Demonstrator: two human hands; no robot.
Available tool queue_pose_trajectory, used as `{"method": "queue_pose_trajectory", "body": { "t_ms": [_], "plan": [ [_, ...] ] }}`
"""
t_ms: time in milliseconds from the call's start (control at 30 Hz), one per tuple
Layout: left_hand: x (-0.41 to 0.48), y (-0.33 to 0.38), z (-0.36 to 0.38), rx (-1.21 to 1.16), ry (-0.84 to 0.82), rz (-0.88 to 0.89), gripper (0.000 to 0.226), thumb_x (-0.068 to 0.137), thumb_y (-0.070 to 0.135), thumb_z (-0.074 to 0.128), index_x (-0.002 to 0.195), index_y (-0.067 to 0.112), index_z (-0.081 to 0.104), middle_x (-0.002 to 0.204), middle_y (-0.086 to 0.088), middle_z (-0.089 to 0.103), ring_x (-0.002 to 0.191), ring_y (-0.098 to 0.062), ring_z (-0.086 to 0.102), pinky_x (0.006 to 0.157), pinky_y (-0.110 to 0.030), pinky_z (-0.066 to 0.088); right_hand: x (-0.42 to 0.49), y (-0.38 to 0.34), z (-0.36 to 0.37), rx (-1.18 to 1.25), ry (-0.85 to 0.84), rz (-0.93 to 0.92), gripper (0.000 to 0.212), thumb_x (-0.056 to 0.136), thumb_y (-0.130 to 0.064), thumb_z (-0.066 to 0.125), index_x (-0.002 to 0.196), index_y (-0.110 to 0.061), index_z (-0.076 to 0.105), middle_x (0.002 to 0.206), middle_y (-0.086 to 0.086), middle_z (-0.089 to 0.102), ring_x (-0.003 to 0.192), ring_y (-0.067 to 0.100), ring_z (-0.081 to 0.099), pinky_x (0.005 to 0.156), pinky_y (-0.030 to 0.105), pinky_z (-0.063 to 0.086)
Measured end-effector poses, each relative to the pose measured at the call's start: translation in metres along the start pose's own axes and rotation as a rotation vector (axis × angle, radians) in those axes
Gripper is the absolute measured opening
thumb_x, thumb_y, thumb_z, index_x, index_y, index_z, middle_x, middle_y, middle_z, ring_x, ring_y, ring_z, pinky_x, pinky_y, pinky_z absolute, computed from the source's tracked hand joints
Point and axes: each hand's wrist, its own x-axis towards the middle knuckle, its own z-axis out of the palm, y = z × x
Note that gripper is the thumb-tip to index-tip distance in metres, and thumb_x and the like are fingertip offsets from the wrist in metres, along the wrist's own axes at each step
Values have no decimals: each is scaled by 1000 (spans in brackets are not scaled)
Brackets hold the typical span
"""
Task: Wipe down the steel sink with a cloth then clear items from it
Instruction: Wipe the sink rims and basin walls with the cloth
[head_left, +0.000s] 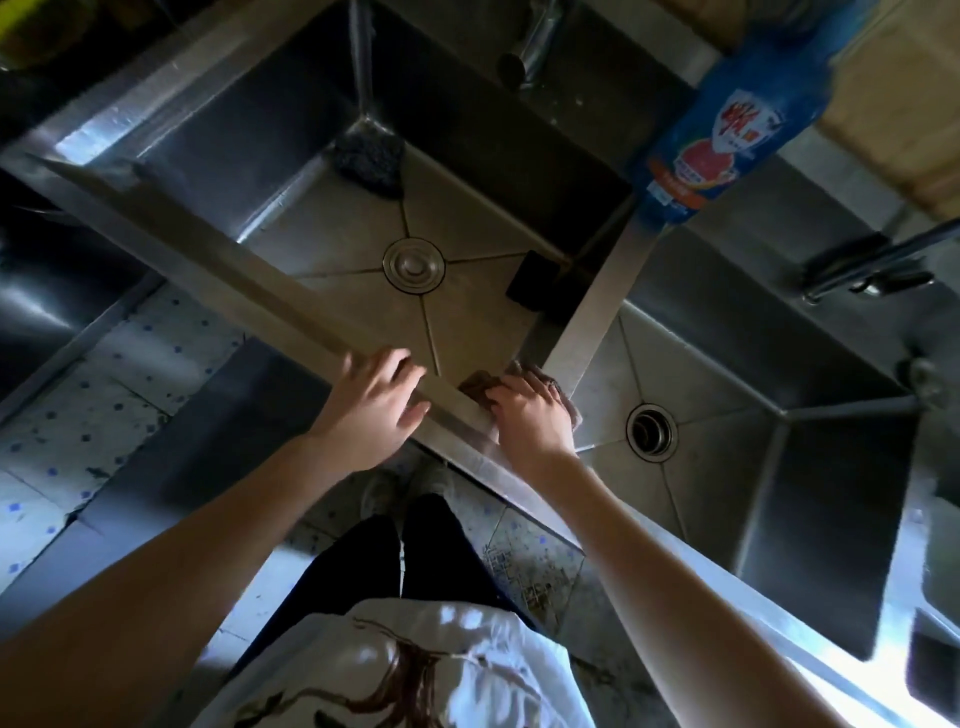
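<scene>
A double steel sink lies below me, its front rim (270, 291) running from upper left to lower right. My right hand (530, 415) presses a brownish cloth (480, 387) onto the rim where the divider (597, 312) meets it. My left hand (371, 400) rests flat on the front rim beside it, fingers apart, holding nothing. In the left basin a dark steel scourer (369, 161) sits in the far corner and a black sponge (535, 280) leans against the divider. A closed drain plug (414, 262) is at the basin's centre.
A blue detergent bottle (727, 124) stands at the far end of the divider. A tap spout (530, 52) hangs over the left basin; another faucet (872, 265) is at the right basin, whose drain (651, 431) is open. Tiled floor (104, 395) and my legs are below.
</scene>
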Motion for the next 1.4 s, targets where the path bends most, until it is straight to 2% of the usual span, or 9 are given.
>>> {"method": "queue_pose_trajectory", "body": {
  "t_ms": [133,267,433,567,833,1000,1133,1300,1400],
  "plan": [
    [10,6,2,-51,-55,-20,41,91,39,50,123,14,52,130,-12,47,119,-32,47,103,-53,27,44,20,-26,-264,-412,-179,24,90,-12,55,109,-20,66,109,-3,66,95,20,65,61,26,48],
    [14,7,2,-25,-12,-21,35,92,41,47,115,16,57,116,-5,54,108,-27,51,97,-51,28,88,26,-52,-420,-632,-363,18,91,-15,56,101,-13,71,98,3,71,89,22,65,77,39,58],
    [14,3,7,-18,35,-13,37,91,44,43,111,17,60,111,-3,58,100,-23,56,93,-53,34,149,41,-56,-610,-834,-364,20,88,-5,51,97,-6,68,93,9,69,80,26,66,70,33,57],
    [15,-1,11,-39,74,-2,42,92,47,31,107,19,60,107,0,57,94,-20,57,91,-49,35,203,66,-56,-662,-804,-291,26,82,-1,51,59,-13,50,62,7,54,56,22,55,55,28,45],
    [19,3,11,-72,107,-32,27,92,37,46,102,18,62,102,-2,58,92,-21,56,89,-49,35,241,97,-44,-726,-689,-205,18,92,-12,52,104,-4,62,99,14,65,82,30,61,56,33,43],
    [18,4,11,-81,75,-59,41,92,42,30,104,19,61,106,0,57,95,-20,56,93,-50,33,180,55,-3,-521,-982,-380,26,89,-31,58,96,-7,66,90,4,66,78,24,61,62,28,49],
    [19,5,11,-74,87,-66,39,91,42,33,103,19,63,106,-1,58,94,-21,57,92,-51,35,150,31,20,-361,-1130,-484,19,87,-12,57,97,-4,71,95,15,71,74,18,55,64,28,41],
    [19,3,14,-57,107,-65,38,91,42,34,103,20,62,105,0,57,94,-20,56,91,-49,34,198,66,3,-525,-1020,-403,29,89,-40,60,86,-12,66,91,7,65,80,22,56,72,29,43],
    [19,2,17,-51,98,-57,38,91,43,34,105,20,61,106,0,56,97,-20,55,91,-48,33,239,103,-13,-682,-736,-268,24,95,-25,48,105,-9,63,112,13,65,103,31,60,93,43,44]
  ]
}}
